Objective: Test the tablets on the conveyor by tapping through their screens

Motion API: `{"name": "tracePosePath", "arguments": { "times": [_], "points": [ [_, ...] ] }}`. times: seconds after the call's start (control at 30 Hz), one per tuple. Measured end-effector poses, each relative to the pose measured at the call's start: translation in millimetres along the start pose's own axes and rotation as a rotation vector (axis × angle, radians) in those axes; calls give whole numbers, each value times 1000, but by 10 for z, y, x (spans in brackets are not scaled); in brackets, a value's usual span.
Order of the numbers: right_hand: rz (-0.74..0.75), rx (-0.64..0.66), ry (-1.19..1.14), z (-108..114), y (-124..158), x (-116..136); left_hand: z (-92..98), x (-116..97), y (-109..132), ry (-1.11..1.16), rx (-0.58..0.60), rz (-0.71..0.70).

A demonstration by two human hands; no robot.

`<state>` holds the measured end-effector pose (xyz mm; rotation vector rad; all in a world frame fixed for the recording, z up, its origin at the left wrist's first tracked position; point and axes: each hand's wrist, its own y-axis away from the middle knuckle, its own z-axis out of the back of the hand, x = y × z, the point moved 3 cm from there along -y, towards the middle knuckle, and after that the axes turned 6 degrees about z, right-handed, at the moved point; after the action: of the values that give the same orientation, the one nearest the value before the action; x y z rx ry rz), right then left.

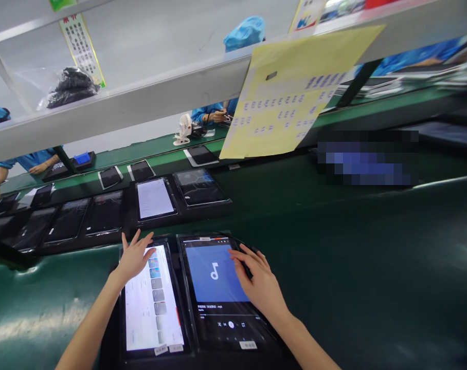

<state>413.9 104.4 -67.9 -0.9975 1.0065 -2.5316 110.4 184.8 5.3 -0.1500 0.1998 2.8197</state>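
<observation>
Two tablets lie side by side in front of me, screens lit. The left tablet (141, 313) shows a white page with a column of small thumbnails. On the right tablet (206, 272) a music player displays a white note on blue. Fingers spread, my left hand (135, 261) is over the top of the left tablet, its thumb at the thumbnails. My right hand (258, 280) is at the right edge of the other tablet, fingers stretched and apart, fingertips over the blue picture. Contact with the glass cannot be made out for certain.
Behind stand a white-screened tablet (155, 199) and a dark tablet (200, 187), with several more dark ones to the left. A yellow sheet (287, 103) hangs from the shelf (148, 95). Beyond are a small white fan (184, 128) and co-workers in blue.
</observation>
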Motion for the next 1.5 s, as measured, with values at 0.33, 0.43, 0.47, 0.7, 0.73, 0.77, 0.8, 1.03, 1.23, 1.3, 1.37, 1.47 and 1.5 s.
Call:
{"name": "tracePosePath", "arguments": {
  "times": [0.33, 0.43, 0.47, 0.7, 0.73, 0.77, 0.8, 1.03, 1.23, 1.3, 1.37, 1.47, 1.5],
  "points": [
    [3, 16, -12, -17, 21, -20, 17, 6, 117, -38, 184, -76],
    [-7, 22, -8, -22, 25, -36, 25, -6, 114, -39, 201, -79],
    [-10, 22, -7, -23, 25, -39, 30, -6, 110, -39, 202, -79],
    [-2, 15, -9, -26, 33, -31, 51, 42, 66, -15, 165, -78],
    [-1, 14, -9, -25, 35, -30, 51, 48, 61, -9, 158, -80],
    [-1, 13, -8, -24, 35, -30, 52, 52, 55, -2, 151, -82],
    [-2, 11, -7, -22, 35, -29, 53, 55, 49, 4, 145, -83],
    [0, 11, -5, -5, 23, -22, 59, 59, 5, 33, 113, -80],
    [-19, 4, -3, -6, 28, -26, 42, 41, -22, 39, 48, -59],
    [-25, 5, -3, -8, 32, -30, 53, 27, -22, 46, 32, -52],
    [-28, 5, -3, -8, 33, -30, 73, 12, -11, 52, 38, -51],
    [-28, 5, -6, -1, 26, -22, 101, -25, 46, 43, 75, -57],
    [-27, 5, -7, 4, 23, -18, 104, -45, 83, 34, 88, -59]
  ]
}}
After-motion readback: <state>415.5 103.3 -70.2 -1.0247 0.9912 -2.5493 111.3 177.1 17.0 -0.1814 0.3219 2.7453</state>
